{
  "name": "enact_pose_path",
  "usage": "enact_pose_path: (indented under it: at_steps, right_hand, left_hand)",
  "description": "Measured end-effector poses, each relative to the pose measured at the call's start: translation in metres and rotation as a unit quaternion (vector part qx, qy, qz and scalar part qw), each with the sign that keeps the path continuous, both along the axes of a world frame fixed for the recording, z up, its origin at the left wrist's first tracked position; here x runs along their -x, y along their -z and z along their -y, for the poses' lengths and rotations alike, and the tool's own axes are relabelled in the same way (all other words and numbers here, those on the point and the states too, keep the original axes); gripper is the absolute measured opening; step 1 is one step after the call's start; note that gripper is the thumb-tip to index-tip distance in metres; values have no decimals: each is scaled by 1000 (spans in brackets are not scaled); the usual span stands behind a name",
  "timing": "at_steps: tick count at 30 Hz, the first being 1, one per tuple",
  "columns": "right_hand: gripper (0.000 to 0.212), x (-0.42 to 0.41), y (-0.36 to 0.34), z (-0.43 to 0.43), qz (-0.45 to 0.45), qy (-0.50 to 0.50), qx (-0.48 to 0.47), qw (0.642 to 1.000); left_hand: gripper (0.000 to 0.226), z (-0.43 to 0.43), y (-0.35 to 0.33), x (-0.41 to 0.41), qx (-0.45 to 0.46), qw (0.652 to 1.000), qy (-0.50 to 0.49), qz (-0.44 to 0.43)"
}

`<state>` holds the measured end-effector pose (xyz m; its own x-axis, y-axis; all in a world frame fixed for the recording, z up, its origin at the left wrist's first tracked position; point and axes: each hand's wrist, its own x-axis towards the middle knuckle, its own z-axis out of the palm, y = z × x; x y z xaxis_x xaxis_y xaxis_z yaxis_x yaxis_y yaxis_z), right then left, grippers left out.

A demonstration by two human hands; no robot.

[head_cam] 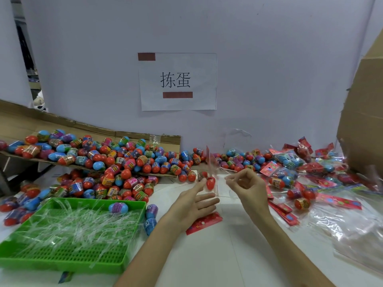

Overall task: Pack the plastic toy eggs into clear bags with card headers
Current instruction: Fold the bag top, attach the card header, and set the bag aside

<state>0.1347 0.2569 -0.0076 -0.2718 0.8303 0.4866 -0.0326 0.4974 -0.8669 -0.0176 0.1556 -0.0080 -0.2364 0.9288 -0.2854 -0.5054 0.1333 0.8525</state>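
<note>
Your right hand (246,183) pinches the edge of 1 clear plastic bag (217,181), held up betw. both hands; 2 red plastic toy eggs (211,182) inside. Left hand (196,201): fingers straight, just beside bag. 1 blue plastic egg (118,207) in 1 green plastic tray (62,264).

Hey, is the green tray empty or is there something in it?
Not empty: the green tray holds loose clear plastic strips and one blue-and-purple egg.

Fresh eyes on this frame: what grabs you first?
The heap of red, blue and pink toy eggs spilling across the left and back. Next, the bright green tray of clear strips at front left, and the paper sign on the wall above. At centre, the right hand pinches a clear bag beside the open left hand.
</note>
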Motion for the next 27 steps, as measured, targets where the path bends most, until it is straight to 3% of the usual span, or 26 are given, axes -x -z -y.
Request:
enact_pose_path:
  at_steps: [2,5,8,10,12,19,27]
  right_hand:
    - [18,-2,2,-2,32,59,-83,994]
    - [21,0,6,-1,105,64,-209,970]
    - [27,6,11,1,181,31,-285,941]
    - [27,8,14,2,218,-4,-284,934]
    - [24,7,17,2,236,-42,-261,935]
    - [25,5,16,10,225,-90,-203,949]
    - [14,5,11,13,223,-82,-195,951]
  left_hand:
    - [88,1,-4,-3,-19,999,23,-13]
    - [86,3,-6,-7,-50,996,61,-44]
    - [56,4,-6,-10,-67,993,72,-66]
    - [36,3,-4,-9,-49,996,42,-69]
    - [30,0,-1,-7,-31,998,7,-56]
    - [35,-2,3,-3,-15,993,-74,-91]
    - [32,-2,3,-1,-24,995,-74,-67]
